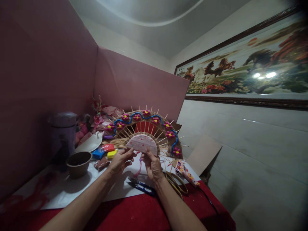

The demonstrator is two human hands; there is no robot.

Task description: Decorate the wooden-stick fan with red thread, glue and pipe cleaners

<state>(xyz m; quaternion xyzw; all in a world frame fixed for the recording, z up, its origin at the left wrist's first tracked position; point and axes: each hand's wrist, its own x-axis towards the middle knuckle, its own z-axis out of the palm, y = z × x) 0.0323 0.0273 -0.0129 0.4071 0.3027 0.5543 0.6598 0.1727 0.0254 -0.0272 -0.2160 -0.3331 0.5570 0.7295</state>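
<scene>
A half-round fan [141, 143] stands upright in front of me, built of thin sticks and woven brown cord. Pink clay flowers with yellow centres and a wavy blue strand decorate its outer arc, and a pale half-disc with small red marks covers its base. My right hand [153, 166] grips the lower right of this base, thumb on the front face. At the lower left edge, my left hand [121, 161] holds the base with its fingertips. A pink tassel [139, 170] hangs below the base between my hands.
Thread snips [141, 186], gold-handled scissors [176, 184] and a flower-patterned glue gun [186, 173] lie near the front right. Leftward are a dark bowl [79, 164], clay packets [98, 154], a paper plate [90, 142] and a purple lidded container [63, 134]. Pink panels [141, 83] stand behind.
</scene>
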